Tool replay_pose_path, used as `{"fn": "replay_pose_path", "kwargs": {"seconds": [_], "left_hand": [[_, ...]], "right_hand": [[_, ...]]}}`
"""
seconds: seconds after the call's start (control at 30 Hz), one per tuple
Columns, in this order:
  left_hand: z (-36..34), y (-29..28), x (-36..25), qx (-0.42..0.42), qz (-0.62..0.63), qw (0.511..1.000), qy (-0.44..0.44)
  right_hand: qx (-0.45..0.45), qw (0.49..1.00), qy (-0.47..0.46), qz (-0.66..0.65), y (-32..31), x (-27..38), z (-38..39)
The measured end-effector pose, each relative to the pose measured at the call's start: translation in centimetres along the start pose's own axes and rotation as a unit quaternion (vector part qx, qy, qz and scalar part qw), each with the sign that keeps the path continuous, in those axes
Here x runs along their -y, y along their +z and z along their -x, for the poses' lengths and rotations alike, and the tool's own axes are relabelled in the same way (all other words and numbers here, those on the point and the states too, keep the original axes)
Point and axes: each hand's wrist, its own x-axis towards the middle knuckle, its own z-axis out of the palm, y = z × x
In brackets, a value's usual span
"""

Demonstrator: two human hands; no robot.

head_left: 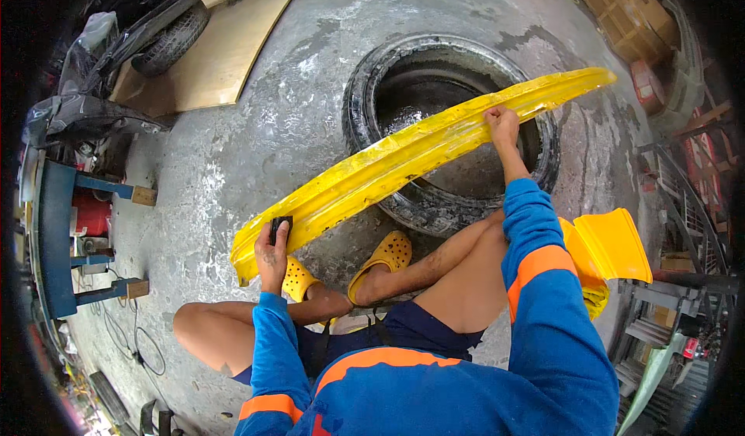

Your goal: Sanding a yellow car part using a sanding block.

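Observation:
A long, curved yellow panel [372,180], like a vehicle trim piece, slants across in front of me, its left end low and its right end high. Scuffs and whitish patches mark its ribbed surface. Near the left end, my left hand [271,257] is closed around a small black block [281,226] against the panel; its exact kind is unclear. Toward the right end, my right hand [504,129] grips the panel with curled fingers. Underneath the panel a large worn tyre [361,102] lies flat on the concrete floor, partly hidden by it.
My yellow clogs [392,254] are just below the panel. Another yellow part [613,246] sits beside my right arm. A blue metal frame [58,238] stands left, under a wooden board [225,56] with a small tyre [172,39]. Cardboard boxes [632,17] are far right, and cables [143,351] trail lower left.

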Motion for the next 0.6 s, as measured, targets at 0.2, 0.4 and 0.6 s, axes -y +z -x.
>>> {"fn": "replay_pose_path", "kwargs": {"seconds": [0.2, 0.4, 0.6], "left_hand": [[-0.1, 0.2, -0.3, 0.015, 0.019, 1.0, 0.004], [0.0, 0.5, -0.4, -0.02, 0.017, 0.999, 0.041], [0.0, 0.2, -0.4, 0.0, 0.02, 1.0, 0.024]], "right_hand": [[-0.055, 0.988, -0.111, 0.086, 0.2, 0.3, 0.1], [-0.007, 0.991, -0.105, 0.085, 1.6, 3.3, 3.2], [-0.009, 0.988, -0.111, 0.108, 1.1, 2.8, 1.9]]}}
